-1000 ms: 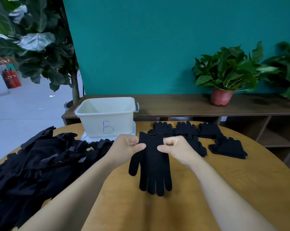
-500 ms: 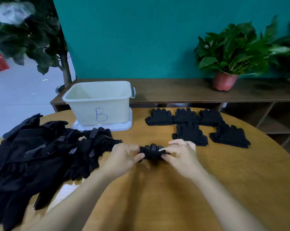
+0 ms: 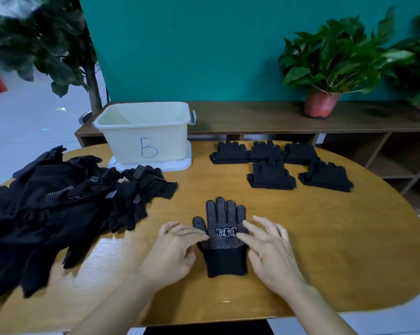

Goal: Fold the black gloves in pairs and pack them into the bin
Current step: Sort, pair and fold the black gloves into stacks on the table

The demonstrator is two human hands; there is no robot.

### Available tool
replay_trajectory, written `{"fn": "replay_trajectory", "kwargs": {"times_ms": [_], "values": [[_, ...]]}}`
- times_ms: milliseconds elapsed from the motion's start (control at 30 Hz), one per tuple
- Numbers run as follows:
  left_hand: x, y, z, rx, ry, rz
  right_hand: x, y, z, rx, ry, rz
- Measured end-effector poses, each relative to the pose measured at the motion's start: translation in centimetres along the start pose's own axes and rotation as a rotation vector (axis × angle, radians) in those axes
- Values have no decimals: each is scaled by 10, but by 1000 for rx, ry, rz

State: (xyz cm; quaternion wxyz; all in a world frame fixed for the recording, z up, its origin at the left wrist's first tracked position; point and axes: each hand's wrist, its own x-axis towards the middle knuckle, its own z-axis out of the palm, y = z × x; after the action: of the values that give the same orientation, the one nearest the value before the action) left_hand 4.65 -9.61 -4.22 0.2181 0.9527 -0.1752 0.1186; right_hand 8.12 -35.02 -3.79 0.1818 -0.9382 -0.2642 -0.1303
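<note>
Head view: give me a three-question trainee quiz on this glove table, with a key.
1. True or false: the folded glove stacks lie inside the bin marked B.
2. The spread glove between the left hand and right hand shows: A) a dotted palm with a white label; B) a plain back; C) a fold across it.
3. How many folded glove stacks lie on the table?
Key: 1 false, they lie on the table, to the right of the bin; 2 A; 3 five.
</note>
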Motion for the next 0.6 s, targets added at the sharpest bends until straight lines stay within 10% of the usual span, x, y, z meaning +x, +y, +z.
{"fn": "replay_trajectory", "kwargs": {"times_ms": [600], "values": [[30,14,36,375,-276,-84,30,-22,31,-156,-402,179]]}}
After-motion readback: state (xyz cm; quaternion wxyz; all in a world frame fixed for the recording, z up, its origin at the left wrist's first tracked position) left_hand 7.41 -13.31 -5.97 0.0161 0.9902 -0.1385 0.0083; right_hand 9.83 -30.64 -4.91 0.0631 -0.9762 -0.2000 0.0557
